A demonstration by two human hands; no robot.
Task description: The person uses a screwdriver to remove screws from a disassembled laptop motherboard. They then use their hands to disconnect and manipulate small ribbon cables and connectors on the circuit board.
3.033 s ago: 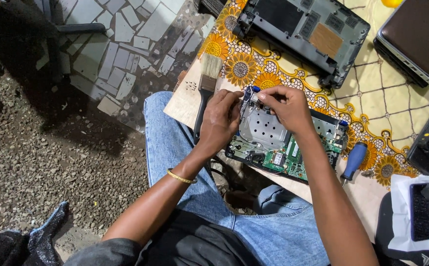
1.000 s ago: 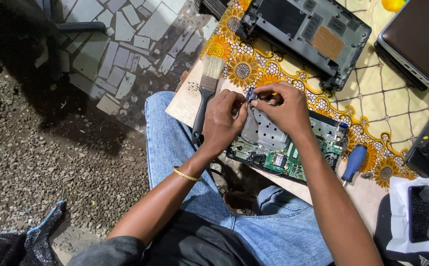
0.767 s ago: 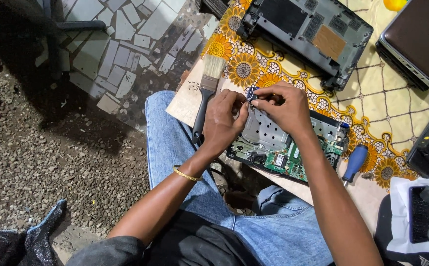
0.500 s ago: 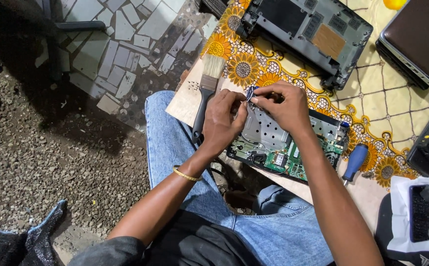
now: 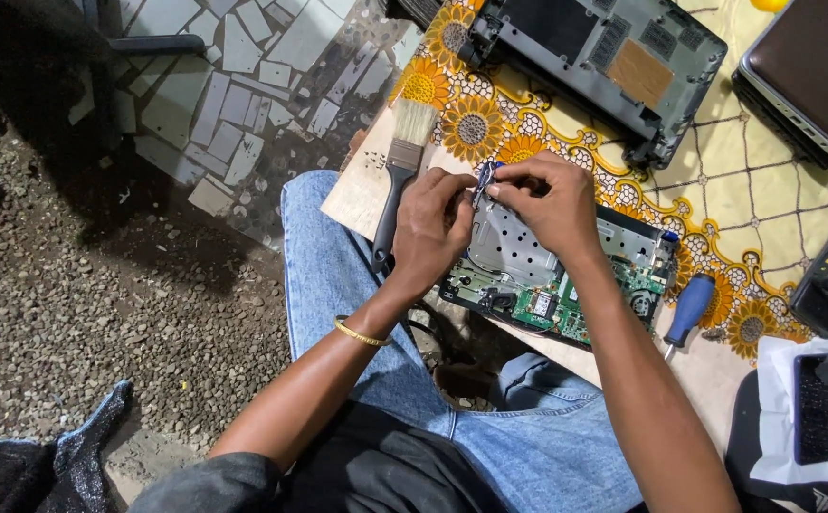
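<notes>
Pinching a small blue ribbon cable [image 5: 483, 180] between both hands, left hand [image 5: 433, 228] and right hand [image 5: 547, 204] grips clamped on it, above the laptop motherboard [image 5: 566, 285].

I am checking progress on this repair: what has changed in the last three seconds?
Very little. Both hands stayed at the top left corner of the green laptop circuit board, the left hand and right hand pinching a small blue part; fingers shifted only slightly. The black-handled paintbrush and blue-handled screwdriver stayed put.

Soft daylight falls from above. The picture is sharp. Dark shadows sit at the top left, and the edges bend a little.
</notes>
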